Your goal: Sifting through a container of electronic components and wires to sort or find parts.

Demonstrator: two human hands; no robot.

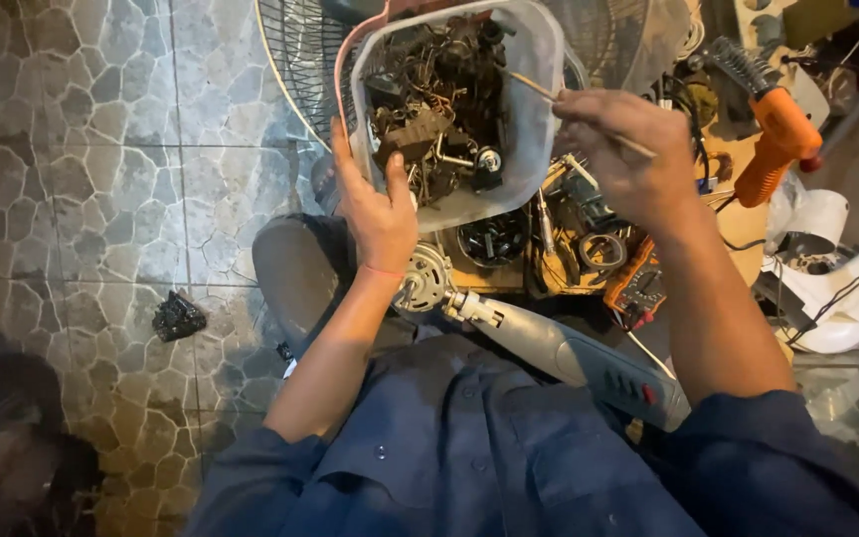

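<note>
Left hand (382, 204) has a firm grip on the near wall of the clear rectangular plastic tub (539, 60), tilted up and full of dark, rusty metal scrap parts (436, 109). Right hand (620, 149) pinches a thin wooden stick (532, 87), its tip over the tub's rim beside that grip. Looks like the picking-through stage; next poke needs a steady tub and careful aim. Grey rotary tool (569, 353) lies below both grips, on the lap.

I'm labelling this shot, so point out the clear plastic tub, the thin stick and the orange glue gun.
Clear plastic tub (534, 119), head view: bare right wall.
Thin stick (534, 87), head view: shaft left of the right hand (623, 149).
Orange glue gun (782, 139), head view: middle of its body.
</note>
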